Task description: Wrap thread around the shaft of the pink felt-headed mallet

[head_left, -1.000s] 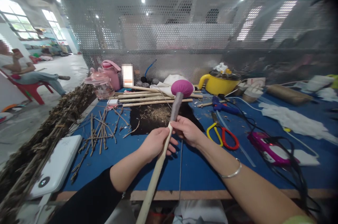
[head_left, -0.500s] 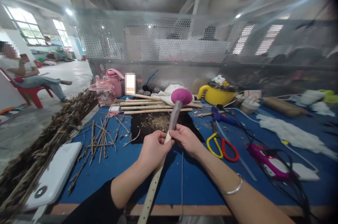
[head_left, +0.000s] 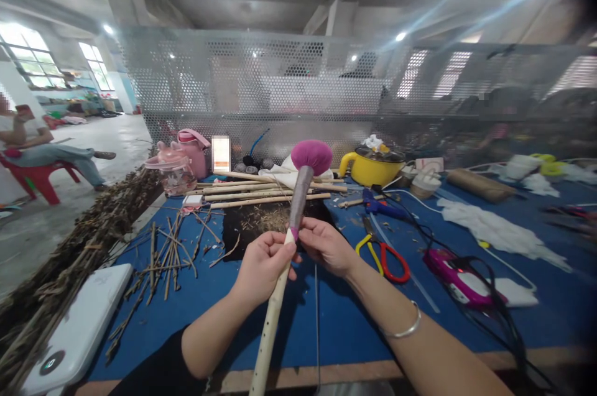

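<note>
Centrally, a pale wooden stick (head_left: pixel 271 315) slants upward above the blue tabletop (head_left: pixel 209 321), its upper part passing in front of the black cloth (head_left: pixel 233 222), to which all positions here refer. The stick's grey wrapping (head_left: pixel 301 197) overlaps the cloth in view, its rounded purple head (head_left: pixel 312 155) appears above the cloth's far edge, and a small purple patch shows at the wrapping's lower end. The left hand (head_left: pixel 261 268), at the cloth's near edge, pinches the bare wood between thumb and fingers, just below the wrapping. The right hand (head_left: pixel 329 247), at the cloth's near right corner, brings thumb and forefinger together beside the purple patch; whether they pinch anything there cannot be told. Peeled sticks (head_left: pixel 270 202) lie along the cloth's far edge, loose twigs (head_left: pixel 170 253) to its left, scissors (head_left: pixel 383 259) to its right, and a yellow pot (head_left: pixel 377 171) beyond it, rightward.
</note>
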Demonstrator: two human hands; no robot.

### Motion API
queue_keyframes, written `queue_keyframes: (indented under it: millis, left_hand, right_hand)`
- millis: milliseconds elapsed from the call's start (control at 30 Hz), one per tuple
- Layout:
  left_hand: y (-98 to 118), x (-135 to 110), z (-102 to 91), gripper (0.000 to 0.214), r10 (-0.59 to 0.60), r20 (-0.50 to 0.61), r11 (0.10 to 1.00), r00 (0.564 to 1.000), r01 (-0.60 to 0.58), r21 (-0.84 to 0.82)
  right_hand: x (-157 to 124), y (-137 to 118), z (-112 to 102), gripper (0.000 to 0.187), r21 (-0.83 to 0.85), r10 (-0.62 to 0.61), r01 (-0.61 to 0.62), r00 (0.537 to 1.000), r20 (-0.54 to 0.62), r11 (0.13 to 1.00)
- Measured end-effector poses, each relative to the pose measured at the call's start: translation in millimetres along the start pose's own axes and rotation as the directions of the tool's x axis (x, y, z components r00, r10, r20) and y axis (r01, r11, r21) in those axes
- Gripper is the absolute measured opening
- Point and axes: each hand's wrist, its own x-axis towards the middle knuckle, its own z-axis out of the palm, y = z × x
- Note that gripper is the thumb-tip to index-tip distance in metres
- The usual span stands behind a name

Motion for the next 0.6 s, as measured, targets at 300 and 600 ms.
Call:
queue_keyframes:
  millis: [300, 600]
  left_hand:
    - [-2, 2, 2.4, 0.03, -0.002, -0.101, 0.997, 0.995, 0.009, 0.072]
    - [-1, -2, 2.7, 0.03, 0.017, -0.079, 0.998, 0.997, -0.013, 0.054]
  right_hand:
    - [-6, -14, -8, 0.024, -0.141, 0.017, -0.023, 0.999, -0.045, 0.99]
    - [-7, -10, -6, 0.024, 0.102, 0.083, -0.081, 0.996, -0.02, 0.991]
